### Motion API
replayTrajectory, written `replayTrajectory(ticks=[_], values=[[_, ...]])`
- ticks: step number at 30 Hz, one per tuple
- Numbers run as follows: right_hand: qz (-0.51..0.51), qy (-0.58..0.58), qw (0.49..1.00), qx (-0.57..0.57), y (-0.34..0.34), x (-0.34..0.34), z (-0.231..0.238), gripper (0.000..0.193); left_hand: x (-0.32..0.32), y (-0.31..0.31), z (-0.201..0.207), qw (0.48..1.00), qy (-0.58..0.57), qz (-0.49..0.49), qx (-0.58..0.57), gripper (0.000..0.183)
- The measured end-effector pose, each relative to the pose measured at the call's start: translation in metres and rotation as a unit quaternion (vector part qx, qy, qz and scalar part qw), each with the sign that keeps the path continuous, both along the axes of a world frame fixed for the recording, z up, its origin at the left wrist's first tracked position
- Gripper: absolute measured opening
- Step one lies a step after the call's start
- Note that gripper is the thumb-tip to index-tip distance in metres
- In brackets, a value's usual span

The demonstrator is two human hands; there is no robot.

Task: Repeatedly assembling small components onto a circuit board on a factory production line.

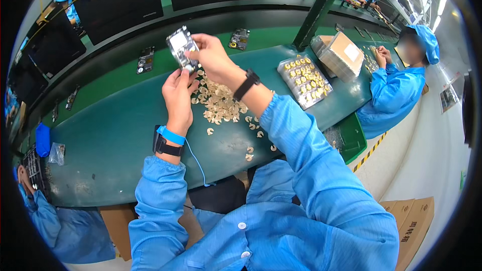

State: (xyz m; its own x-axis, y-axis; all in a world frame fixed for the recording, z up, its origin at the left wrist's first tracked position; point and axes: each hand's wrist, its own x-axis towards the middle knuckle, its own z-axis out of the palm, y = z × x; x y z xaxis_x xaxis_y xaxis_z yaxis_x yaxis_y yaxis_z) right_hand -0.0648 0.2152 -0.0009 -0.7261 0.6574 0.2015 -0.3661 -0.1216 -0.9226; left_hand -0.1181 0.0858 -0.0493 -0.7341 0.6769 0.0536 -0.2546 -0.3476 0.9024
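A black circuit board [178,41] with a silver-white shield plate is held tilted above the far side of the bench. My left hand [177,99] is closed on its lower end, thumb and fingers pinching the edge. From the right, my right hand [215,59] reaches over the board, its fingers closed against the right edge and face; any small part under those fingertips is hidden. Below my hands lies a loose pile of small cream C-shaped pieces [220,104], some scattered toward the near edge. A blue wrist strap [170,135] with a cord circles my left wrist.
Right of the pile sits a clear tray [317,101] of round yellow parts, with stacked boxes [344,54] behind. More circuit boards [145,60] lie along the green strip. A co-worker [401,90] sits at right, near a green bin [355,138]. A dark post [316,17] rises behind.
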Motion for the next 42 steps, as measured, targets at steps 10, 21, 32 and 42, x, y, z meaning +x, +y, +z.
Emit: replayTrajectory(ticks=[10,21,32,42], values=[[-0.384,-0.286,0.682,0.553,0.044,0.205,-0.019,0.027,0.011,-0.003,0.004,0.994,0.098,-0.041,0.028,0.027],[-0.36,-0.377,0.675,0.522,0.085,0.287,-0.04,0.014,0.026,0.001,0.003,0.97,0.242,-0.015,0.032,0.056],[-0.184,-0.204,0.923,0.268,0.05,0.214,0.016,0.022,0.03,-0.006,-0.005,0.962,0.253,-0.104,0.022,0.018],[0.035,-0.128,0.956,0.263,-0.004,0.093,0.026,0.019,0.03,-0.01,0.014,0.959,0.27,-0.074,0.036,0.019]])
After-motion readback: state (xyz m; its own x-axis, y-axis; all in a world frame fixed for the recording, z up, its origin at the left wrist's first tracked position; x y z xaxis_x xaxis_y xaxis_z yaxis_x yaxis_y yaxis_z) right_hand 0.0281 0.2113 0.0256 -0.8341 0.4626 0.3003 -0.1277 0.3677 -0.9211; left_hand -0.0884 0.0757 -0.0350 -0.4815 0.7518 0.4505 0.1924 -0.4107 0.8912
